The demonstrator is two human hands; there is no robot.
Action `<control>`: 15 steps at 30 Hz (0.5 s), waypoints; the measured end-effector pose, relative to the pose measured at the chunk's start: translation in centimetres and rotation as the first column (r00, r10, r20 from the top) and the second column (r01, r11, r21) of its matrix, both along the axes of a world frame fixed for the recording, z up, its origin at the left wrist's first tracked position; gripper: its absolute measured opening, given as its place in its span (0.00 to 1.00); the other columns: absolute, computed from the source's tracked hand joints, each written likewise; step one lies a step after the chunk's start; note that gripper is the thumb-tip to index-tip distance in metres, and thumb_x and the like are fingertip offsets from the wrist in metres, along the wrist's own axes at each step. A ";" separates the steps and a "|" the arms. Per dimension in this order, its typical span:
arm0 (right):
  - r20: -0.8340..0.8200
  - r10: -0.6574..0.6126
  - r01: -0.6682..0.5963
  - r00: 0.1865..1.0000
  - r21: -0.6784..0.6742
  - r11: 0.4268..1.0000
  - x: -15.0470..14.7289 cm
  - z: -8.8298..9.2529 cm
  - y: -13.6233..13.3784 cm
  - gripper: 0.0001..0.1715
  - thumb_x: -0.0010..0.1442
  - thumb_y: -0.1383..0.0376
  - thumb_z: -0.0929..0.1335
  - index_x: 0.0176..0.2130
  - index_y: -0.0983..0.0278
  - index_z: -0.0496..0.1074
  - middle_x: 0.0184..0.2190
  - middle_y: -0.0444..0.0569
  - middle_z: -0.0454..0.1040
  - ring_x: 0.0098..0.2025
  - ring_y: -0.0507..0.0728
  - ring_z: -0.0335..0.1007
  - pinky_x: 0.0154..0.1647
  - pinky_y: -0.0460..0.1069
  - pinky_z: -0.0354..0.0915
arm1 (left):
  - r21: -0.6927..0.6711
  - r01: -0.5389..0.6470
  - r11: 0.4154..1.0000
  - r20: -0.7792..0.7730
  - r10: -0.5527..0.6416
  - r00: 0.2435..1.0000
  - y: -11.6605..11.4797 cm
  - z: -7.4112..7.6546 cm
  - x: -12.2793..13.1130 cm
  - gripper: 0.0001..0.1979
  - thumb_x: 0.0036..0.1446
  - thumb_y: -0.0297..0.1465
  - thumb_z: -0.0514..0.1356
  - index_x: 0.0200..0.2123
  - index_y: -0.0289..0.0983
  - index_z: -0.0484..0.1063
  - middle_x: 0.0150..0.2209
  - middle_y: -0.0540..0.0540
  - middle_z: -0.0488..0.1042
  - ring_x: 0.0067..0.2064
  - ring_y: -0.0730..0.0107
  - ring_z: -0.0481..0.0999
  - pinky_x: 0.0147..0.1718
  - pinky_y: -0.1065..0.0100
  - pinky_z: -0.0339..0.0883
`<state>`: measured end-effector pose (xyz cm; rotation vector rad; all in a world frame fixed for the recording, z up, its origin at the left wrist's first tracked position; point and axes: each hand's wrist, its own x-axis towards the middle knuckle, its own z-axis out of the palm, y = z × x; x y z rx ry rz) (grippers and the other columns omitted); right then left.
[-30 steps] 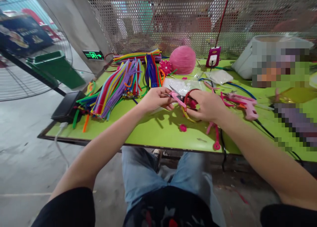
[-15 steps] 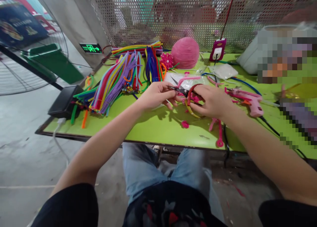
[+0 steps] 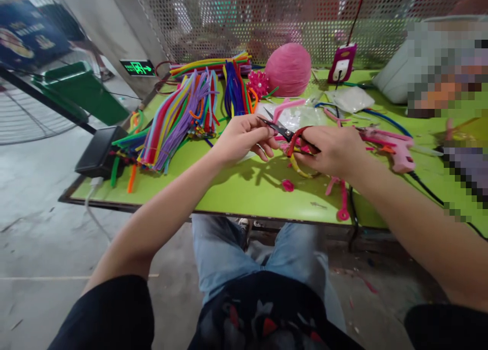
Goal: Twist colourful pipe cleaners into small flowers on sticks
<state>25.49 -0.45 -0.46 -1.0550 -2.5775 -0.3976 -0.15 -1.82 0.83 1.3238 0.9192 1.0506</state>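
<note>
My right hand (image 3: 331,149) is closed on the handles of a pair of scissors (image 3: 286,132), whose grips are red and whose dark blades point left, slightly apart. My left hand (image 3: 246,139) is closed in a pinch by the blades, with its lower fingers curled loosely. From its fingertips a bent pink pipe cleaner (image 3: 288,107) sticks up to the right; the pinched end is hidden by fingers and blades. Beneath the hands lie pink bits and a yellow ring-shaped piece (image 3: 301,171). A small pink curl (image 3: 287,185) rests on the green table (image 3: 236,195).
Bundles of coloured pipe cleaners (image 3: 163,121) lie at left beside a black box (image 3: 99,149). Behind are a pink ball (image 3: 288,70) and a pink flower (image 3: 258,84). At right lie a pink glue gun (image 3: 396,145) with a cord and a clear bag (image 3: 348,99). A perforated metal panel (image 3: 244,24) backs the table.
The view has tipped slightly, so the table sits higher in the picture. The scissor blades stand closer together than before. Both hands keep nearly the same hold.
</note>
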 end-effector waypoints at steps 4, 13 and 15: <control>0.016 -0.002 0.002 1.000 -0.003 1.000 -0.2 -0.1 -0.2 0.22 0.78 0.52 0.65 0.42 0.65 0.79 0.39 0.59 0.87 0.39 0.63 0.80 0.34 0.55 0.51 | -0.017 -0.020 1.000 0.017 0.021 1.000 0.4 -0.3 0.0 0.04 0.57 0.26 0.64 0.30 0.36 0.72 0.24 0.51 0.82 0.21 0.74 0.81 0.20 0.76 0.72; 0.008 -0.115 0.115 0.993 -0.038 0.993 -0.9 0.0 -0.8 0.23 0.76 0.49 0.66 0.44 0.64 0.79 0.38 0.58 0.86 0.37 0.65 0.79 0.33 0.54 0.45 | -0.128 -0.050 0.991 0.060 0.058 0.996 0.6 -0.4 0.1 0.03 0.53 0.28 0.66 0.28 0.36 0.75 0.22 0.52 0.79 0.19 0.77 0.76 0.17 0.77 0.66; -0.023 -0.117 0.115 0.993 -0.052 0.992 -0.9 -0.2 -0.9 0.20 0.75 0.51 0.67 0.41 0.63 0.77 0.36 0.57 0.84 0.34 0.64 0.77 0.33 0.55 0.44 | -0.146 -0.050 0.988 0.077 0.062 0.995 0.6 -0.3 0.2 0.04 0.54 0.27 0.65 0.27 0.36 0.75 0.21 0.52 0.78 0.18 0.78 0.75 0.17 0.77 0.65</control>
